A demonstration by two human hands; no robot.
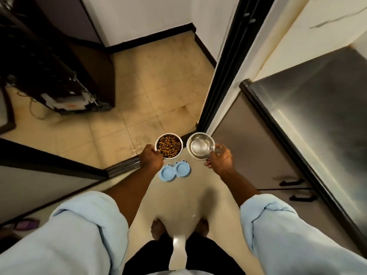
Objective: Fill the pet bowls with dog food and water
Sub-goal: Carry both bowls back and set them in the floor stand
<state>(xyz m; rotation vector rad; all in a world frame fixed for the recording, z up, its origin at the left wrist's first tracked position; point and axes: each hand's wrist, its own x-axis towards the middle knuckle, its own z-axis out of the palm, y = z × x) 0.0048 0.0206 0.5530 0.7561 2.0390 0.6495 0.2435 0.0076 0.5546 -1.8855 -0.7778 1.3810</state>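
My left hand (151, 158) grips the near rim of a steel bowl (169, 145) full of brown dog food. My right hand (220, 160) holds a second steel bowl (201, 146) by its right rim; it looks to hold clear water. Both bowls hang side by side in the air above the floor. Below them, on the floor, lies a light blue double bowl stand (175, 170) with two round wells, both with nothing in them. My bare feet stand behind the stand.
A steel-fronted cabinet with black handles (296, 183) runs along the right under a steel counter (321, 108). A black door frame (224, 66) rises ahead on the right. A dark threshold (123, 166) and wall edge lie left. Dark equipment (59, 92) stands far left.
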